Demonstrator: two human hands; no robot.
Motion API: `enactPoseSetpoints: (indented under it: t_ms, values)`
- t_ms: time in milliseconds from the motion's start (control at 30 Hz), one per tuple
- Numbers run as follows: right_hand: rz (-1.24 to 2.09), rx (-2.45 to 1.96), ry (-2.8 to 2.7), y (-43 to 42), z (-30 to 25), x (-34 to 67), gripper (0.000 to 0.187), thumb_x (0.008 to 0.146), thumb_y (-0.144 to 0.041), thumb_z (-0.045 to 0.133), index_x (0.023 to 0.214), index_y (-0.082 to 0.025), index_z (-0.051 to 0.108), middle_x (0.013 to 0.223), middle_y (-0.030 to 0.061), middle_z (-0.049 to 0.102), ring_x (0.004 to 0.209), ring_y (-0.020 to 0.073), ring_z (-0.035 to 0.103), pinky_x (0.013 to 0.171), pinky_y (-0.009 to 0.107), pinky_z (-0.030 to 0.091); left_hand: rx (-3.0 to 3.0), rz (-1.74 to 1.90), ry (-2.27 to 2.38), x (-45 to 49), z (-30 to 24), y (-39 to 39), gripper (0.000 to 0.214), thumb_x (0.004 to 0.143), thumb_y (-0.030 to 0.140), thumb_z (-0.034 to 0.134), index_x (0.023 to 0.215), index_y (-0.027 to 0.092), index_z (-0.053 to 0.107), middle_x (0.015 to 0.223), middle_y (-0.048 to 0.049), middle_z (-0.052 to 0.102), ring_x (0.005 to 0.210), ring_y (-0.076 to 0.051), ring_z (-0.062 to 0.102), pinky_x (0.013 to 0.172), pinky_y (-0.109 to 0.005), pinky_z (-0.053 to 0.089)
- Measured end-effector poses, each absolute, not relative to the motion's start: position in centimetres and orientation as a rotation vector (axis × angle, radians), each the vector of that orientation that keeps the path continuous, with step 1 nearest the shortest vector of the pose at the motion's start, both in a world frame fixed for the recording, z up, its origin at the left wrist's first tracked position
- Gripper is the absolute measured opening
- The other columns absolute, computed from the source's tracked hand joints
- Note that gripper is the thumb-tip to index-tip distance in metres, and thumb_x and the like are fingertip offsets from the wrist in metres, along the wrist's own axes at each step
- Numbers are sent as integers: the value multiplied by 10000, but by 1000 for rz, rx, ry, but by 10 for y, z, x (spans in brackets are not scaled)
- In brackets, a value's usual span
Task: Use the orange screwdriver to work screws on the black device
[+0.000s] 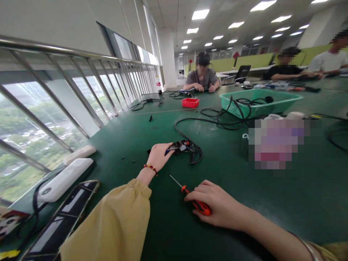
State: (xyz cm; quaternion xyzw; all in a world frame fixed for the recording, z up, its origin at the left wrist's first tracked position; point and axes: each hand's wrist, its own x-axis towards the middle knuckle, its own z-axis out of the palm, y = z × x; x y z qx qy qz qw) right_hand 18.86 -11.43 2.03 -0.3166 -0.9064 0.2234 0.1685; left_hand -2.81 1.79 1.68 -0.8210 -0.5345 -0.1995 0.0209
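My left hand is closed around the near end of a dark device with its inner parts exposed. Coloured wires and a small circuit show at its right end, where a black cable joins it. What kind of device it is, I cannot tell. My right hand grips a screwdriver with a red and black handle. Its thin metal shaft points up and left, its tip on or just above the table, apart from the device. Small dark bits lie left of my left hand.
A green basket holding black cables stands at the back right, beside a small red tray. A pixelated bundle is at right. White objects and a black panel lie by the railing. Several people sit beyond.
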Motion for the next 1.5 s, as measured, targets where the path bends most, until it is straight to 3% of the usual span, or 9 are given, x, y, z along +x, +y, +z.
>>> enactPoseSetpoints:
  t_ms: [100, 267, 400, 600, 800, 967, 1100, 1500]
  values:
    - [632, -902, -2583, -113, 19, 189, 277, 776, -225, 513, 1051, -244, 535, 923, 1, 632, 841, 129, 554, 818, 291, 345, -2404, -644, -1731, -53, 18, 14, 347, 894, 316, 359, 1171, 186, 522, 1209, -55, 557, 1125, -196, 484, 985, -378, 321]
    - [640, -912, -2599, -113, 16, 189, 277, 788, -239, 510, 1064, -248, 536, 924, 1, 626, 851, 131, 544, 832, 295, 345, -1701, -499, -2219, -124, 26, -5, 369, 836, 222, 347, 1118, 163, 576, 1144, -122, 557, 1037, -303, 512, 842, -439, 422]
    - [647, -914, -2605, -113, 16, 189, 284, 790, -234, 511, 1072, -241, 538, 910, 6, 624, 843, 135, 543, 844, 308, 344, -1783, -317, -2340, -151, 20, -12, 426, 811, 169, 317, 1159, 158, 562, 1119, -131, 548, 1029, -286, 508, 844, -395, 440]
    - [637, -909, -2606, -112, 16, 188, 285, 789, -228, 517, 1073, -224, 542, 891, 14, 625, 822, 136, 550, 834, 315, 358, -1921, -148, -2181, -106, 16, -25, 349, 842, 223, 334, 1005, 149, 633, 1036, -115, 539, 978, -252, 496, 781, -346, 482]
    - [492, -865, -2435, -111, 15, 189, 217, 808, -242, 513, 1018, -210, 555, 834, 9, 633, 750, 125, 559, 754, 291, 398, -1971, 128, -2028, -58, 22, -52, 333, 780, 10, 320, 864, 100, 630, 976, -142, 534, 899, -245, 525, 566, -291, 504]
    - [241, -1113, -1956, -105, 17, 200, 110, 802, -216, 513, 887, -195, 578, 782, 21, 640, 692, 126, 573, 650, 253, 420, -2244, -69, -1704, -40, 13, -59, 262, 775, 11, 392, 846, 143, 607, 920, -96, 561, 822, -203, 549, 591, -282, 507]
    - [215, -1327, -1811, -96, 15, 208, 139, 802, -275, 510, 870, -193, 600, 756, 18, 643, 623, 129, 569, 597, 253, 423, -2460, -335, -1502, -36, 6, -56, 166, 804, 73, 437, 856, 169, 562, 902, -54, 561, 793, -168, 541, 694, -295, 491]
    - [412, -1256, -1969, -101, 17, 206, 173, 836, -278, 467, 832, -197, 619, 711, -3, 637, 606, 110, 549, 594, 240, 409, -2616, -888, -1688, -47, -2, -38, 43, 805, 147, 485, 813, 162, 525, 818, -24, 544, 751, -144, 538, 712, -298, 457]
